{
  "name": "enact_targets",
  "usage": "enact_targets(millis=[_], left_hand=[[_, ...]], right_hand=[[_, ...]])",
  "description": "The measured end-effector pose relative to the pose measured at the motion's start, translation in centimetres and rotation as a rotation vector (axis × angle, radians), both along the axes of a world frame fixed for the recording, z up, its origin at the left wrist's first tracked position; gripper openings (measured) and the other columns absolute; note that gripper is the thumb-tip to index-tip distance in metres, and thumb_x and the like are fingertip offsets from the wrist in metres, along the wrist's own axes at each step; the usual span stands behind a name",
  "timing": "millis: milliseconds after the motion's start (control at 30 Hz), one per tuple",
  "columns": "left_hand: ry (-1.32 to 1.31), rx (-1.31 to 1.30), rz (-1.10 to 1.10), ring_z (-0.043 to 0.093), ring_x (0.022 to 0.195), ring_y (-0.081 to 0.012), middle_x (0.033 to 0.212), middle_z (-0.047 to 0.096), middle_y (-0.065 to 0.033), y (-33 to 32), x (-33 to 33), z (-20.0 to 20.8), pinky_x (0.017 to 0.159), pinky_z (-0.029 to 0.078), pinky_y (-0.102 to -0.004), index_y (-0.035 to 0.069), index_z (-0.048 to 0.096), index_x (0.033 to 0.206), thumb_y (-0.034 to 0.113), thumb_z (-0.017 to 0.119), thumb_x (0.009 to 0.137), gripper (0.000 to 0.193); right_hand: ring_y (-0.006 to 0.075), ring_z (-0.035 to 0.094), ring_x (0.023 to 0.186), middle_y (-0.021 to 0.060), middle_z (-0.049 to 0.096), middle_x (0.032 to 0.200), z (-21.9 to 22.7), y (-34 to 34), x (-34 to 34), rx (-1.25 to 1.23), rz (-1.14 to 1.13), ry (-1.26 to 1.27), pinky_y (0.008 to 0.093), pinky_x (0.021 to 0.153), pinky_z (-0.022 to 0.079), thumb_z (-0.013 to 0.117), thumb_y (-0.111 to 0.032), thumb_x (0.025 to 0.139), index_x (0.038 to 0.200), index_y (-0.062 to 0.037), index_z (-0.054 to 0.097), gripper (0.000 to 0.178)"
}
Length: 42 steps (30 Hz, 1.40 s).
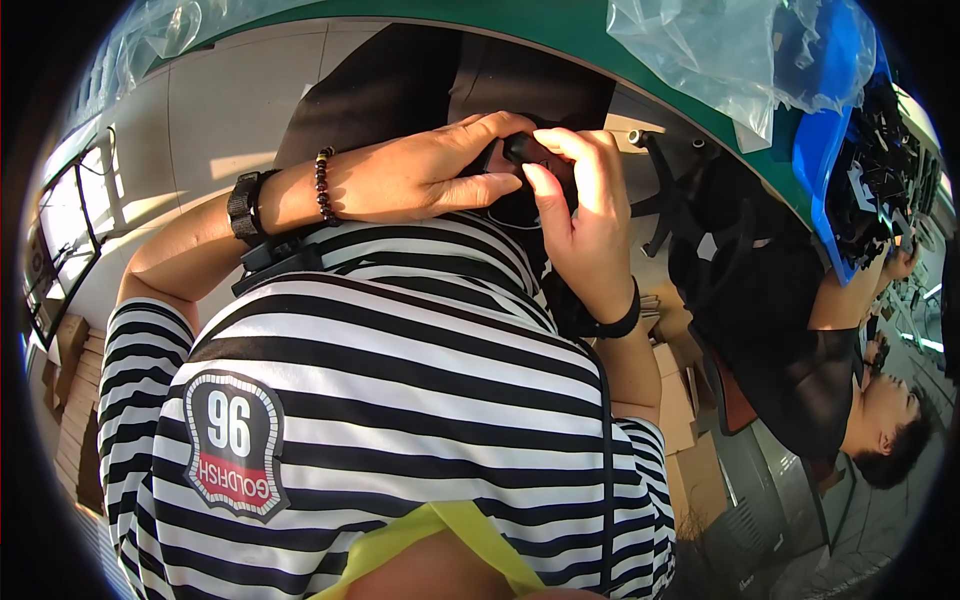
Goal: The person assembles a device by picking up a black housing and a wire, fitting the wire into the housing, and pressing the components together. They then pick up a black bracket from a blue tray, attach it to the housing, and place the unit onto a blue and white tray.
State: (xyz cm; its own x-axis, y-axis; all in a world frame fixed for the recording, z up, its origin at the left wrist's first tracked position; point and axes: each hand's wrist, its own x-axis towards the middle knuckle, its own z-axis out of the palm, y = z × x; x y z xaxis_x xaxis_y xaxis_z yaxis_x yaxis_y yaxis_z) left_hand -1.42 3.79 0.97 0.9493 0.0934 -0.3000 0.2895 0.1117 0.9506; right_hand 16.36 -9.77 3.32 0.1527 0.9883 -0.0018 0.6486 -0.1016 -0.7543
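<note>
Above my lap, both hands meet around a small black part (519,149) with a smooth, rounded end. Its exact kind is hard to make out, since fingers cover much of it. My left hand (440,167) comes in from the left, its thumb and forefinger closed about the part's left side. From the right, my right hand (588,185) pinches the same part between thumb and fingers. Dark trousers (370,95) lie beneath. A beaded bracelet (324,186) and a black watch (245,207) sit on my left wrist, a black band (622,312) on my right.
A green tabletop (540,22) curves across the far side, with clear plastic bags (700,60) on it. At the right, a blue tray (826,190) holds many black parts (870,190). Beyond my right arm sits a co-worker (775,350); cardboard boxes (680,400) stand nearby.
</note>
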Motion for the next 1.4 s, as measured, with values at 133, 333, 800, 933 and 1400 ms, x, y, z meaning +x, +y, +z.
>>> enact_targets(millis=[133, 333, 800, 933, 1400], left_hand=[[-0.009, 0.063, 0.005, 0.058, 0.114, -0.027, 0.128, 0.056, -0.021, -0.8, -0.3, -0.5, 0.1, 0.045, -0.0353, -0.001, 0.032, 0.151, 0.033, 0.057, 0.103, 0.064], [-0.085, -0.024, -0.011, 0.062, 0.103, -0.0246, 0.118, 0.061, -0.0187, -0.7, -0.3, -1.8, 0.097, 0.047, -0.0334, -0.001, 0.034, 0.149, 0.035, 0.058, 0.103, 0.063], [-0.063, 0.063, 0.064, 0.062, 0.099, -0.0246, 0.11, 0.061, -0.0194, -1.2, -0.7, -2.0, 0.092, 0.047, -0.0342, -0.005, 0.034, 0.148, 0.036, 0.057, 0.103, 0.065], [-0.053, 0.128, 0.056, 0.062, 0.101, -0.0243, 0.111, 0.062, -0.0195, -1.5, -0.3, -1.4, 0.093, 0.047, -0.0337, -0.004, 0.035, 0.148, 0.036, 0.057, 0.103, 0.064], [-0.085, 0.026, 0.061, 0.062, 0.101, -0.0226, 0.111, 0.063, -0.0167, -1.1, -0.5, -1.8, 0.092, 0.048, -0.0333, -0.001, 0.036, 0.148, 0.034, 0.057, 0.103, 0.06]], right_hand=[[0.0266, 0.061, 0.095, 0.0129, 0.057, 0.105, -0.6, -0.2, -1.0, -0.053, -0.024, -0.068, 0.0349, 0.085, 0.05, 0.067, -0.009, 0.093, 0.118, -0.0004, 0.06, 0.028], [0.029, 0.061, 0.095, 0.0141, 0.058, 0.106, 1.8, -0.7, 1.3, -0.159, 0.067, 0.117, 0.0356, 0.085, 0.05, 0.067, -0.008, 0.092, 0.119, -0.0006, 0.06, 0.029], [0.0321, 0.06, 0.095, 0.0149, 0.058, 0.106, 0.7, -0.5, -0.4, -0.1, 0.031, -0.006, 0.0372, 0.084, 0.049, 0.063, -0.007, 0.094, 0.12, -0.0007, 0.059, 0.027], [0.0302, 0.061, 0.095, 0.0142, 0.058, 0.106, -0.3, -0.7, -1.0, -0.066, -0.024, -0.036, 0.036, 0.084, 0.05, 0.064, -0.007, 0.093, 0.12, -0.0005, 0.058, 0.028], [0.0255, 0.061, 0.093, 0.0122, 0.059, 0.105, 0.9, -1.0, 0.8, -0.144, 0.027, 0.163, 0.0327, 0.084, 0.049, 0.068, -0.005, 0.09, 0.115, 0.001, 0.06, 0.027]])
